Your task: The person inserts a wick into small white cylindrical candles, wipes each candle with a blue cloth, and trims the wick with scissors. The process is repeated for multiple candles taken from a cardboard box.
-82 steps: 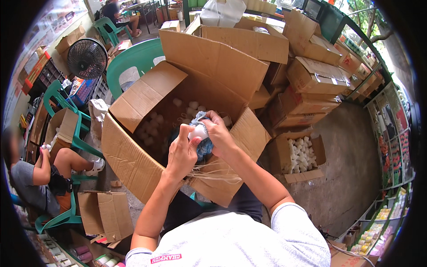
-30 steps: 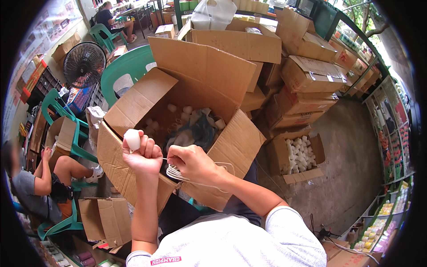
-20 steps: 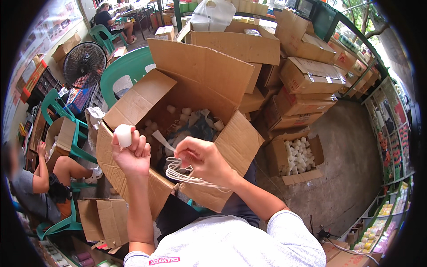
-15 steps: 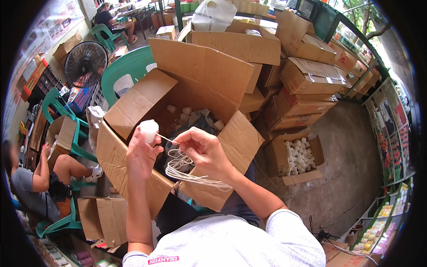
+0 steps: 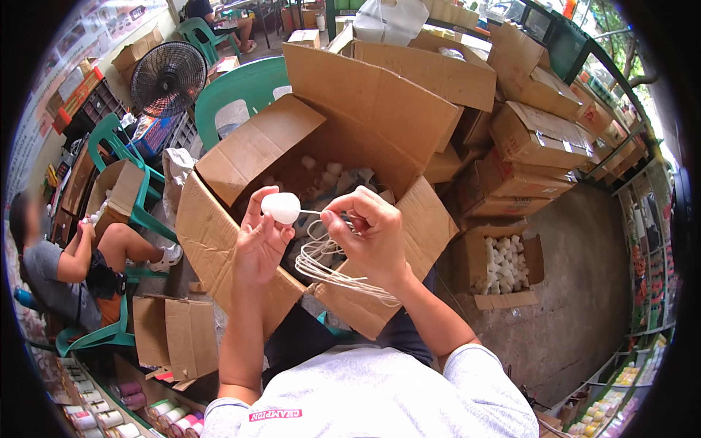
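Observation:
Between the thumb and fingers of my left hand [image 5: 257, 241] is a small rounded white candle [image 5: 282, 208]. A pale wick [image 5: 310, 212] runs straight from its side to my right hand [image 5: 371, 232], which pinches it between thumb and fingers. A loose coil of white wick cord [image 5: 328, 264] hangs beneath my right hand, over the box flap. Both hands are above a large open cardboard box [image 5: 358, 109] in front of me. Inside it lie several white candle pieces [image 5: 334, 168] and greyish cloth-like material, partly hidden by my hands.
A smaller box filled with white pieces [image 5: 505, 264] stands on the floor at right. Stacked cartons [image 5: 540, 135] rise behind it. A green chair [image 5: 237, 95] and a fan [image 5: 169, 79] are at back left. A seated person [image 5: 62, 270] works at far left.
The view has shifted, so the surroundings appear farther right. The candle has tilted sideways, and the wick from it now runs nearly level to my right hand.

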Motion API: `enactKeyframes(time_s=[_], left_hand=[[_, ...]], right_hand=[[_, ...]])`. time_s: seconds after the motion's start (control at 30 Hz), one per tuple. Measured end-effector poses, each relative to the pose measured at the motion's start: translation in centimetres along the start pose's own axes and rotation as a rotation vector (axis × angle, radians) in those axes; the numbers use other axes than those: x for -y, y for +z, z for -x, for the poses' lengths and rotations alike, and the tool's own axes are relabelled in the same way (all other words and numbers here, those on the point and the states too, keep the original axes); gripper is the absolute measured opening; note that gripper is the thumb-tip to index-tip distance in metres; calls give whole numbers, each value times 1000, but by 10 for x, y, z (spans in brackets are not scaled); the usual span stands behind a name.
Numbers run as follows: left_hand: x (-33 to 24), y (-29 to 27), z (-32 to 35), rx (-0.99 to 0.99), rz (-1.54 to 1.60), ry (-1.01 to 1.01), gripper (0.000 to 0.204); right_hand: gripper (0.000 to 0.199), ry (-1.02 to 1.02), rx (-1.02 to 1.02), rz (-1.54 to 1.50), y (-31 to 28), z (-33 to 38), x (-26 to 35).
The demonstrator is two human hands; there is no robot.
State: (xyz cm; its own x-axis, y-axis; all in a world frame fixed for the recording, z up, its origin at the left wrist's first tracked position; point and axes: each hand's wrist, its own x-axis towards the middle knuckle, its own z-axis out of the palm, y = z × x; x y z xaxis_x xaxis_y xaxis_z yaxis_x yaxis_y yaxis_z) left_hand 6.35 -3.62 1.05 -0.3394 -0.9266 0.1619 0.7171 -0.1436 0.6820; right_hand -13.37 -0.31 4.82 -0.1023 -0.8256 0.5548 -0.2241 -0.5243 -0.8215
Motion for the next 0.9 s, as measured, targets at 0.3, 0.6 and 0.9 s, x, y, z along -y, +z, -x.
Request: enactKeyframes(time_s=[0.3, 0.6, 0.9], left_hand=[[3, 1, 0, -8, -3, 9, 47], [5, 4, 0, -52, -42, 43, 50], [7, 8, 4, -90, -103, 49, 53]], right_hand=[[6, -21, 3, 17, -1, -1, 0], [5, -47, 20, 58, 0, 0, 0], [11, -98, 85, 176, 5, 3, -5]])
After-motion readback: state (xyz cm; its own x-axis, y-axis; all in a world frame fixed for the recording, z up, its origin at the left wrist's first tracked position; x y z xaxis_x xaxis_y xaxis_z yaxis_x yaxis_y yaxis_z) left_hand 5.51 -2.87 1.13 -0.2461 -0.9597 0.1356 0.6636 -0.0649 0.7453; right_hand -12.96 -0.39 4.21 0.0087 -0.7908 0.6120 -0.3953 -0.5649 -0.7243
